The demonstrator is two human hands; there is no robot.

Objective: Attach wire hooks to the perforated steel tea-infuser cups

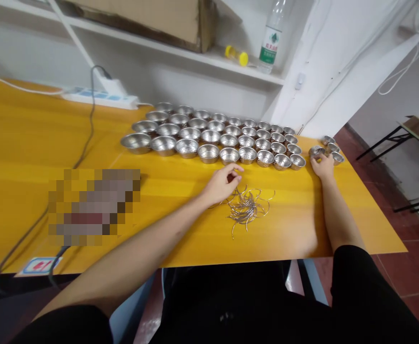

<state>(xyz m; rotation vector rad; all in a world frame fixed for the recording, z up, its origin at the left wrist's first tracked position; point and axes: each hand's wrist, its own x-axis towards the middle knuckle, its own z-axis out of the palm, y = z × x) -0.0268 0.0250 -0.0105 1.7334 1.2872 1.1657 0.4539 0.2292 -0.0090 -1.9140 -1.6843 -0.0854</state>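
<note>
Head view: at your far left, a printed label [39, 266] is lying by the front edge of the yellow counter [292, 210], and a pixelated object [94, 205] is resting behind it, too obscured to identify. Farther back, a white power strip [100, 97] is lying near the wall, with a dark cable [92, 117] running past it. Above, a cardboard box [152, 21] is sitting on the shelf [181, 53]. Next, perforated metal cups [210, 152] are standing close together in rows along the back of the counter. Your left hand [227, 182] is hovering in front of them, its fingers curling and leaving a narrow gap to the thumb. Just to its right, a tangle of thin curved wires [247, 210] is lying on the counter. On the shelf, a yellow-capped container [237, 55] is lying beside an upright bottle [270, 43]. Farther right, your right hand [323, 166] is touching a separate cup [315, 151]; you cannot tell how firmly the fingers are closing. Several small cups [332, 147] are standing just beside it
</note>
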